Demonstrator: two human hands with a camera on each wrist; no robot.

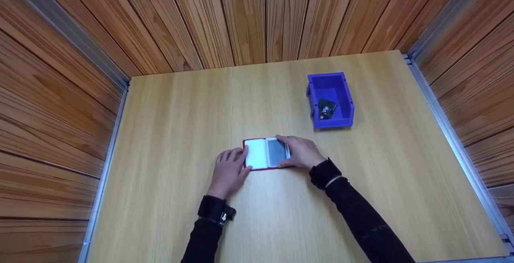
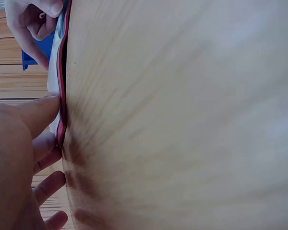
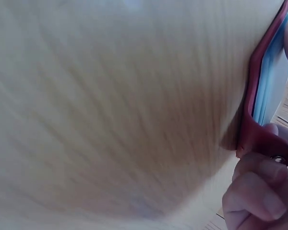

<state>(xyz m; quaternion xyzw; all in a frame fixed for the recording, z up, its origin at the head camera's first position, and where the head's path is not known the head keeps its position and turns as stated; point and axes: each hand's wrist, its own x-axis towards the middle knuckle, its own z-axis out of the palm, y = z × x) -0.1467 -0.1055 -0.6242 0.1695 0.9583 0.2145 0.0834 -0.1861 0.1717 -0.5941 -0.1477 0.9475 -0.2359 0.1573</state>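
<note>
A small red card holder (image 1: 256, 154) lies spread open on the table, with a white left side and clear bluish sleeves on the right. My left hand (image 1: 229, 172) holds its left end, index finger on the page edge and thumb at the near corner. With thumb and index finger, my right hand (image 1: 303, 152) grips the right end across its far and near edges. In the right wrist view a red strap with a metal snap (image 3: 278, 158) curls up by the right fingers (image 3: 259, 191). The left wrist view shows the red cover (image 2: 62, 86) edge-on, close over the wood.
A purple-blue bin (image 1: 331, 124) stands beyond my right hand, holding small dark packets (image 1: 326, 109) with white print. Wood-plank walls (image 1: 241, 18) and metal rails (image 1: 453, 122) border the light wooden table (image 1: 172, 134).
</note>
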